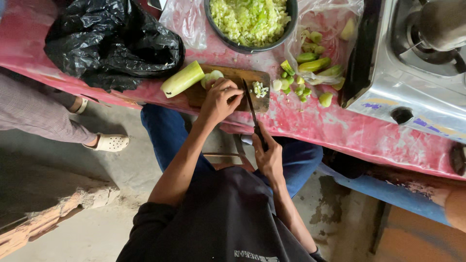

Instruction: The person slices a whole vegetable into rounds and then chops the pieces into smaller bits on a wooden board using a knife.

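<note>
While my left hand (pixel 221 99) pins cucumber slices (pixel 212 77) on the cutting board (pixel 233 90), I chop.
Right hand (pixel 267 155) clenches the knife (pixel 251 104); best to curl fingertips clear of the blade.

A pale green gourd (pixel 182 79) is lying on a brown wooden cutting board (pixel 232 76), which is resting on a table (pixel 310 123) showing a mottled pink and red covering, with a glossy black bag (pixel 112 42) sitting at the far left. A dark grey bowl (pixel 250 47) is brimming with light green and cream chopped pieces, and yellow-green scraps (pixel 310 65) are lying right of the board. Near the camera, blue trousers (pixel 165 131) and a black top (pixel 228 218) are showing, while at the left white perforated sandals (pixel 110 142) are showing.
</note>
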